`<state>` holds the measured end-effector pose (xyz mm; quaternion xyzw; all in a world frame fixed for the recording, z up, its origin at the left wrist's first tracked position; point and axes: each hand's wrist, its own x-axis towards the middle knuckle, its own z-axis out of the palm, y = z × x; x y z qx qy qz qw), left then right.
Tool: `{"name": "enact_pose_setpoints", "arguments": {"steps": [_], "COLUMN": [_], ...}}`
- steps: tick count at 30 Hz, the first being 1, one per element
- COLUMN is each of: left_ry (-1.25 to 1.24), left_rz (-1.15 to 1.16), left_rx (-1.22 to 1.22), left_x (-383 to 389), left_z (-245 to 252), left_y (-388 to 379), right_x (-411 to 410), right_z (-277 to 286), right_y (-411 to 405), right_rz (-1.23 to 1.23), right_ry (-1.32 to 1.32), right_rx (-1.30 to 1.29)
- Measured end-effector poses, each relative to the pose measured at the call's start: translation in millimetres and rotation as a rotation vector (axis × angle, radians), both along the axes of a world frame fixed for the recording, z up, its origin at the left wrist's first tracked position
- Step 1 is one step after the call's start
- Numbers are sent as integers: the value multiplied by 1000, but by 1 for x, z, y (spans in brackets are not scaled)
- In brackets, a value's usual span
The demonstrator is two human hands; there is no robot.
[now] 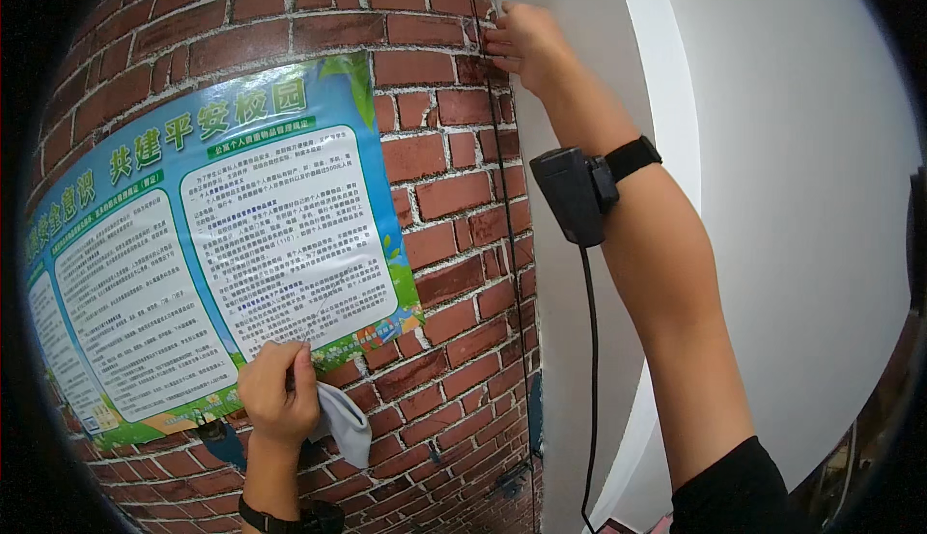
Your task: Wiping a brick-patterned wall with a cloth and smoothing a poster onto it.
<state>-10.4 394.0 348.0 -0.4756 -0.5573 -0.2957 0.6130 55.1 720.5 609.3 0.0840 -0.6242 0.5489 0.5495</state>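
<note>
My left hand (pixel 279 393) is closed in front of the lower edge of a printed poster (pixel 290 222). A pale grey-white cloth (pixel 344 425) hangs from its grip, folded over on itself. Above the thumb a faint thin line crosses the poster; I cannot tell what it is. Higher up, my right hand (pixel 529 45) reaches to the edge where the brick-patterned wall (pixel 442 165) meets a pale wall strip (pixel 572 99). Its fingers are spread beside a thin black cable (pixel 500 150) that runs down the wall. Whether the fingertips touch the cable is unclear.
A black device (pixel 576 193) is strapped to my right forearm, and its cord (pixel 592 360) hangs down. Another dark strap (pixel 268 516) circles my left wrist. To the right stands a smooth white surface (pixel 782 193). The poster bears much writing.
</note>
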Motion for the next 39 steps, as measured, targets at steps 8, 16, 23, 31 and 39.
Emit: {"name": "enact_pose_setpoints", "arguments": {"steps": [8, 16, 23, 31, 39], "left_ry": [6, 21, 47, -20, -15], "left_rz": [16, -8, 3, 7, 13], "left_rx": [6, 25, 6, 2, 7], "left_x": [0, -1, -1, 2, -2], "left_z": [0, -1, -2, -2, -4], "left_y": [-1, 3, -1, 0, -3], "right_x": [16, 17, 40, 16, -17], "right_z": [1, 1, -9, 6, 14], "right_y": [-11, 6, 0, 17, 9], "right_rz": [52, 164, 74, -273, -749], "right_ry": [-64, -110, -271, -162, 56], "right_rx": [2, 44, 246, 264, 337]}}
